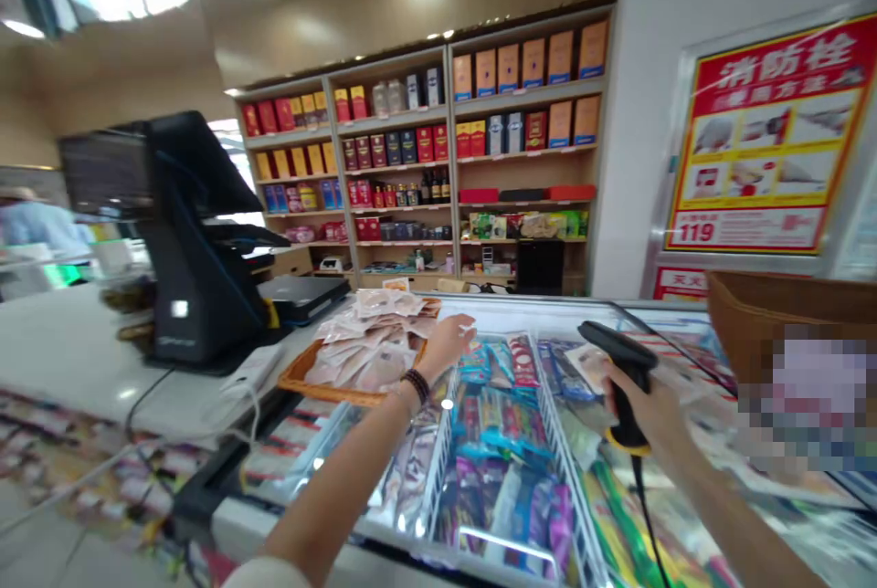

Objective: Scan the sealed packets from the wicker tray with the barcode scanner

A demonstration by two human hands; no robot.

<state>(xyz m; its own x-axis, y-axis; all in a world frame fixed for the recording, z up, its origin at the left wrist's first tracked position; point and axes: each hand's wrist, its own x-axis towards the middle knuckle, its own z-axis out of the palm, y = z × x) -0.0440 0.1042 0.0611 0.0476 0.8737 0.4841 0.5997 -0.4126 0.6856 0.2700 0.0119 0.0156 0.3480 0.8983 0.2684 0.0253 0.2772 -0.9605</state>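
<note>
Left hand (449, 341): extended beside the right end of the wicker basket (335, 393), bent inward at the fingers; too blurred at the tips to say whether gripping anything.
Right hand (634, 396): wrapped narrowly around the grip of the barcode scanner (620, 349).
Barcode scanner: raised above the glass-topped freezer (507, 314), pointed toward the left hand, trailing a cord (644, 506) downward.
Flat packets (374, 337): heaped in the wicker basket, near the black checkout screen (198, 168) on the white worktop (47, 332).
Pale packet (587, 369): just left of the right hand, below the scanner's nose.
Frozen goods (511, 419): sorted between white wire dividers, under the glass.
Step in hand: judged from the pose, apparently readying a scan.
Next move: seemingly calling for a printed code turned squarely to the scanner, held steady and unblocked.
</note>
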